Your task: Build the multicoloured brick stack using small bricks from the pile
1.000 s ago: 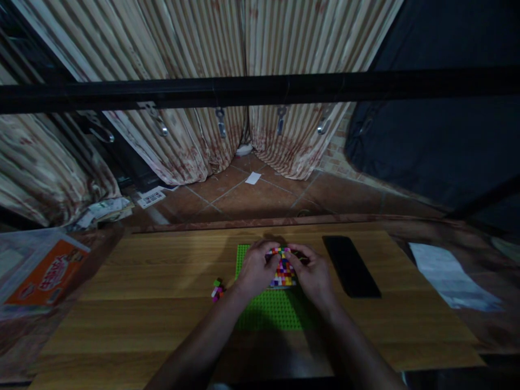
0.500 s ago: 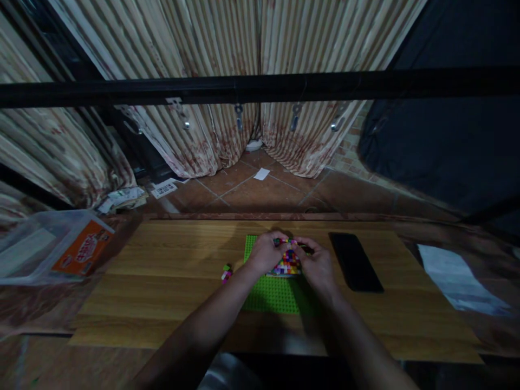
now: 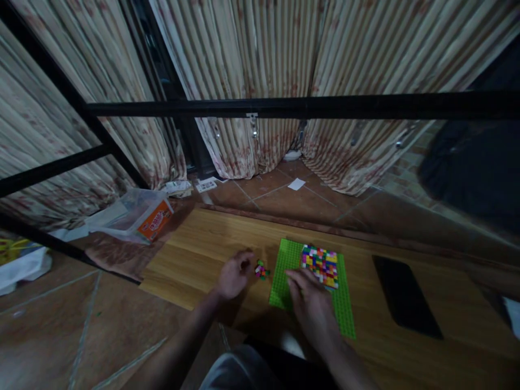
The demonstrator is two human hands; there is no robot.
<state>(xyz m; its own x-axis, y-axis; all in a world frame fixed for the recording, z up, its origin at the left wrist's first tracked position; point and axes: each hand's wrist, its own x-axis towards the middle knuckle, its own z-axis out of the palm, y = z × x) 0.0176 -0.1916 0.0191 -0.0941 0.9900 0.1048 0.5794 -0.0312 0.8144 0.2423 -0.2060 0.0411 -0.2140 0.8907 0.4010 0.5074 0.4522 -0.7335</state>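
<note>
My left hand [image 3: 234, 276] is over the wooden table, just left of a small pile of loose toy bricks [image 3: 261, 270] in pink, green and other colours. Its fingers are curved, with a gap between thumb and fingers, and nothing shows in them. Above the green baseplate [image 3: 280, 290] is my right hand [image 3: 314, 306], its fingertips pressed together; whatever they hold, if anything, is too small to make out. A block of multicoloured bricks [image 3: 320, 264] lies on the baseplate's upper part, just beyond my right hand, which covers part of the plate.
A black phone-like slab [image 3: 406, 295] lies on the wooden table [image 3: 195, 252] at the right. On the left, a clear plastic box [image 3: 134, 216] with an orange label stands beyond the table's end. A dark metal bar [image 3: 284, 106] crosses in front of the curtains.
The view has swung left. My hands have come apart from the brick block: the left has moved to the loose bricks, while the right has drawn back over the baseplate. The block lies uncovered.
</note>
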